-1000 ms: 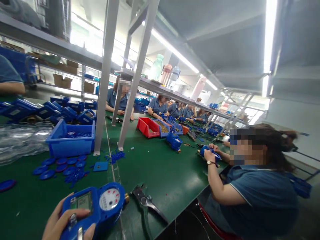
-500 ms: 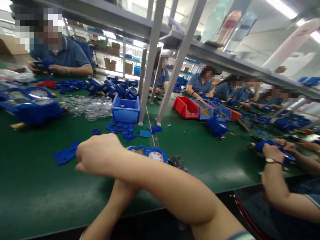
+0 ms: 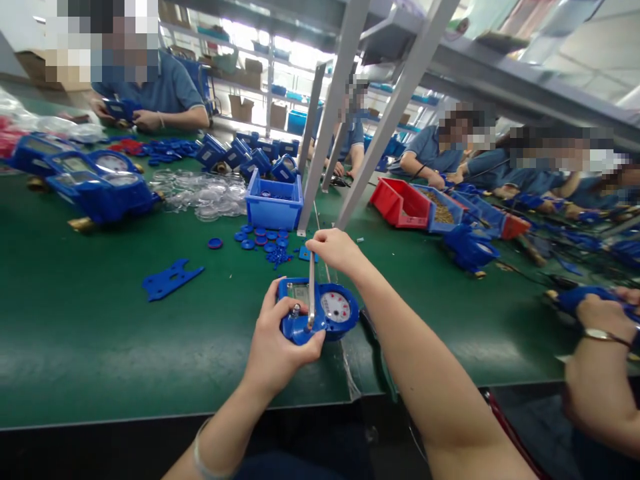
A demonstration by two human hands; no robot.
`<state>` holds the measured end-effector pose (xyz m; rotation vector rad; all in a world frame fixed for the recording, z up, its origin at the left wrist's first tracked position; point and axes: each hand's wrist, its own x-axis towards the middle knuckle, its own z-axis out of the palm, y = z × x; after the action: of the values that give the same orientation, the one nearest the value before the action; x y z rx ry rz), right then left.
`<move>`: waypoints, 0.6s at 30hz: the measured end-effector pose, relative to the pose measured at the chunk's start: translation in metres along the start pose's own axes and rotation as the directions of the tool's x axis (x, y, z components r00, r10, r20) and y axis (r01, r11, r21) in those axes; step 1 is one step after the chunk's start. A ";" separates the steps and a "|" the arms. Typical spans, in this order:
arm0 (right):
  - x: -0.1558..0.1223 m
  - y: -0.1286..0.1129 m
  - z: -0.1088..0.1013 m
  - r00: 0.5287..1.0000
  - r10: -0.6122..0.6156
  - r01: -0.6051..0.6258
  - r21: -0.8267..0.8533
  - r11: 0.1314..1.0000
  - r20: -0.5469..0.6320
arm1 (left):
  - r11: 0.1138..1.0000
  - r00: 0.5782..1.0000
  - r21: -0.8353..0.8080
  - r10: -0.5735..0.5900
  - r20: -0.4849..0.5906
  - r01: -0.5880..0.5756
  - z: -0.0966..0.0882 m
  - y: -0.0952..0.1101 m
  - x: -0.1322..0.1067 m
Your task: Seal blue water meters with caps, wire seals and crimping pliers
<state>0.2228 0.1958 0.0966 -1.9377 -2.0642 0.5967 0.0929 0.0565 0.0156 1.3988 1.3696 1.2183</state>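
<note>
My left hand (image 3: 278, 341) grips the near end of a blue water meter (image 3: 325, 310) with a white dial, which rests on the green table (image 3: 100, 333) near its front edge. My right hand (image 3: 336, 249) is closed on the top of a thin metal rod tool (image 3: 311, 293) that stands upright with its tip on the meter's body beside a small metal screw post.
A blue bin (image 3: 274, 205), loose blue caps (image 3: 260, 239), a flat blue plate (image 3: 170, 279) and clear lenses (image 3: 203, 195) lie beyond. Finished meters (image 3: 95, 183) sit at left. Red and blue bins (image 3: 415, 207) stand right. A co-worker's hand (image 3: 597, 320) and several seated people surround the table.
My view swung left and down. My right arm pulled back from its reach across to the left and now holds the rod on the meter; my left hand came into full view on it.
</note>
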 end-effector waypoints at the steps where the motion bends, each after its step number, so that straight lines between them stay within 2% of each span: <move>1: -0.002 0.006 0.001 1.000 0.015 -0.016 0.057 0.998 0.012 | 1.000 1.000 0.000 -0.001 0.005 0.001 0.000 0.000 0.000; 6: -0.010 0.009 0.012 0.988 0.029 -0.086 0.380 0.921 0.154 | 1.000 0.999 -0.003 -0.013 0.032 0.014 -0.002 0.002 0.003; 9: -0.015 0.001 0.014 0.986 0.011 -0.095 0.501 0.860 0.169 | 1.000 0.999 0.006 -0.003 0.052 0.003 -0.005 0.003 0.002; 13: -0.016 -0.005 0.014 0.996 -0.022 -0.034 0.569 0.822 0.091 | 1.000 0.998 0.023 0.007 0.070 -0.008 -0.006 0.002 -0.006; 18: -0.012 -0.005 0.017 0.995 -0.034 -0.019 0.519 0.854 0.093 | 0.999 0.998 0.036 0.019 0.055 -0.021 -0.005 -0.001 -0.011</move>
<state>0.2113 0.1811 0.0850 -1.6025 -1.7146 1.1358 0.0884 0.0450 0.0143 1.4633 1.3492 1.1646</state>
